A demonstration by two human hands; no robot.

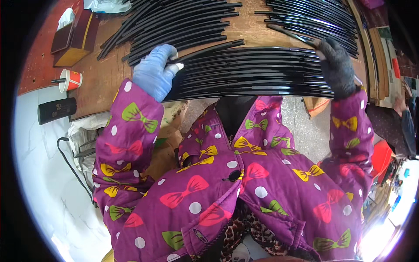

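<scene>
My left hand, in a light blue glove with pale fingertips, is closed by thumb and forefinger on the end of a matte black tube. The tube points right and slightly away from me. My right hand, in a dark grey glove, pinches the near end of a thin glossy black rod that slants up to the left. Between my hands, a row of long black rods lies side by side along the table's near edge. The two held pieces are apart from each other.
Matte black tubes are heaped at the far left, thinner glossy rods at the far right. Left on the brown table are a tissue box, a paper cup and a black cylinder. Another person's hand shows far right.
</scene>
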